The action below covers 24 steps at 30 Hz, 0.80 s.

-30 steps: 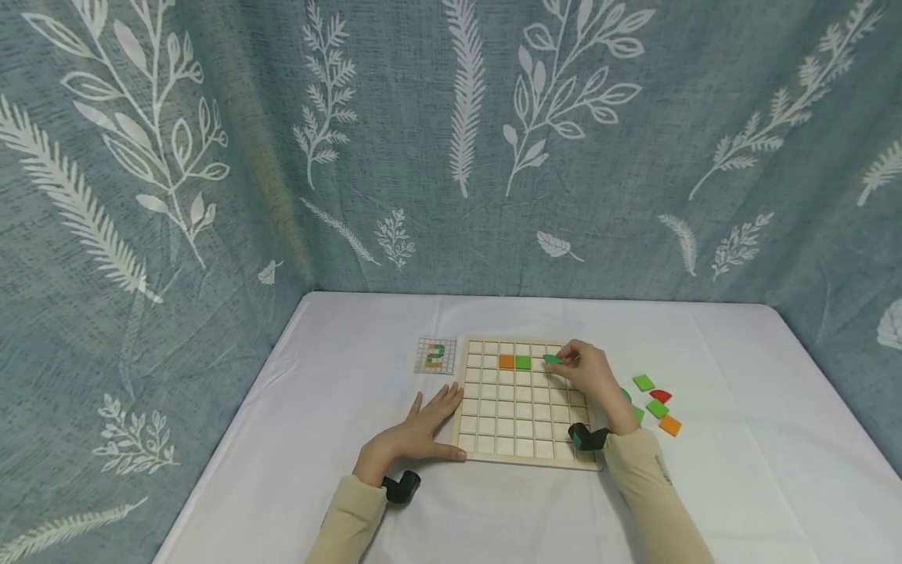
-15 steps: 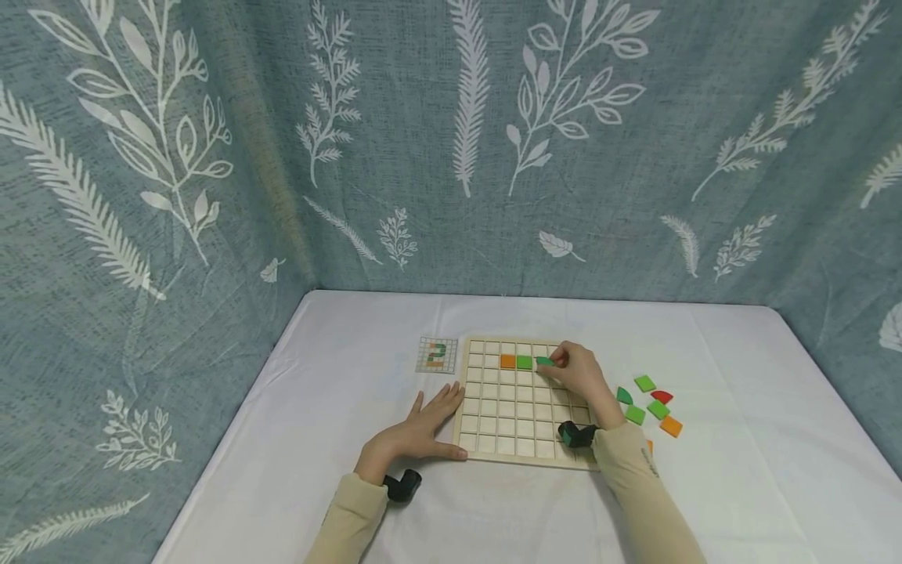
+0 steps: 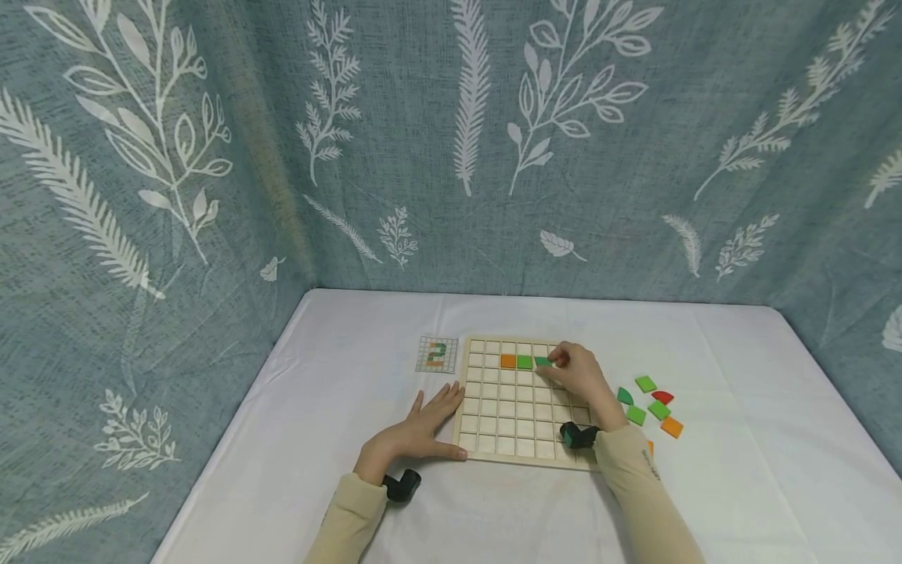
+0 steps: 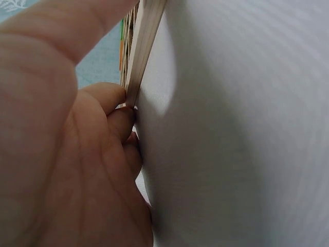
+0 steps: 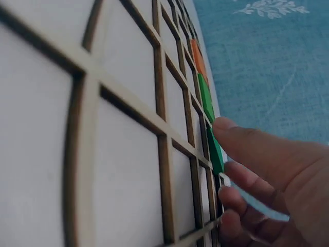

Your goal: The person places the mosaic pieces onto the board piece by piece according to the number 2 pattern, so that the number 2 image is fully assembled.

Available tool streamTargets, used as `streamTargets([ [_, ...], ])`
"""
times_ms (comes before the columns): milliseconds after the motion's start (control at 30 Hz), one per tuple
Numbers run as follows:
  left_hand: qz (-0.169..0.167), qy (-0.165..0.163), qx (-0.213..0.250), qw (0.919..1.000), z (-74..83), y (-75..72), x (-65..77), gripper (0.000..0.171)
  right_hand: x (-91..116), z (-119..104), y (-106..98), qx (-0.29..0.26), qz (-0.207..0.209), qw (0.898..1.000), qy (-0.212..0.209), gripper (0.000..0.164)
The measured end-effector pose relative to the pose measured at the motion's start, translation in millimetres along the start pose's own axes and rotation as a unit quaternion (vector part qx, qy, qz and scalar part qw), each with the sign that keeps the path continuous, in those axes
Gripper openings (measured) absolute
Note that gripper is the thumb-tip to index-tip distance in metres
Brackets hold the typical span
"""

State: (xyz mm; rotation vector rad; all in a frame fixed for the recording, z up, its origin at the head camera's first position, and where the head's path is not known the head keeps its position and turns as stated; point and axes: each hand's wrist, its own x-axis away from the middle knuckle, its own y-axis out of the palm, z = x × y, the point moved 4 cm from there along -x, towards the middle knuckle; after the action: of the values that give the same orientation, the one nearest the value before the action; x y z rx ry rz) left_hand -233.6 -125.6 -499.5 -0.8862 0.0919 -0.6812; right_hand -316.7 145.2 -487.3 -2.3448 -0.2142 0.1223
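Note:
A wooden grid board [image 3: 506, 403] lies on the white cloth. In one of its upper rows sit an orange square tile [image 3: 508, 361] and a light green square tile [image 3: 524, 362]. Right beside them, a dark green quarter-circle tile [image 3: 542, 361] lies at a cell, with the thumb and fingertips of my right hand [image 3: 579, 370] around it. In the right wrist view the thumb touches this dark green tile [image 5: 215, 152] near its end. My left hand [image 3: 420, 435] spreads along the board's left edge, its fingertips and thumb touching the frame; the left wrist view shows fingers against the board's side [image 4: 144, 49].
A small pattern card [image 3: 437, 355] printed with a coloured figure lies left of the board. To the right are loose tiles: several light green squares [image 3: 659, 409], a red quarter-circle [image 3: 662, 397], a dark green one [image 3: 625, 395] and an orange square [image 3: 672, 426]. A patterned curtain [image 3: 423, 157] hangs behind.
My right hand has moved slightly left and lowered the dark green quarter-circle tile to the cell beside the light green square. My left hand has stayed at the board's edge.

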Motion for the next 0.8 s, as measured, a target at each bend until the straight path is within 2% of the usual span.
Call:
streamTargets([
  [167,0.0,-0.001,0.0,1.0,-0.1,0.4,-0.2,0.1,-1.0,1.6,-3.9,-0.02,-0.007,0.998,-0.057,0.02],
  [233,0.0,0.0,0.0,1.0,0.1,0.4,0.0,0.1,-0.8,2.1,-4.9,-0.025,-0.009,0.997,-0.066,0.019],
  [800,-0.001,-0.001,0.002,1.0,-1.3,0.7,-0.3,0.1,-5.5,4.0,-1.0,-0.043,-0.019,0.997,-0.061,0.022],
])
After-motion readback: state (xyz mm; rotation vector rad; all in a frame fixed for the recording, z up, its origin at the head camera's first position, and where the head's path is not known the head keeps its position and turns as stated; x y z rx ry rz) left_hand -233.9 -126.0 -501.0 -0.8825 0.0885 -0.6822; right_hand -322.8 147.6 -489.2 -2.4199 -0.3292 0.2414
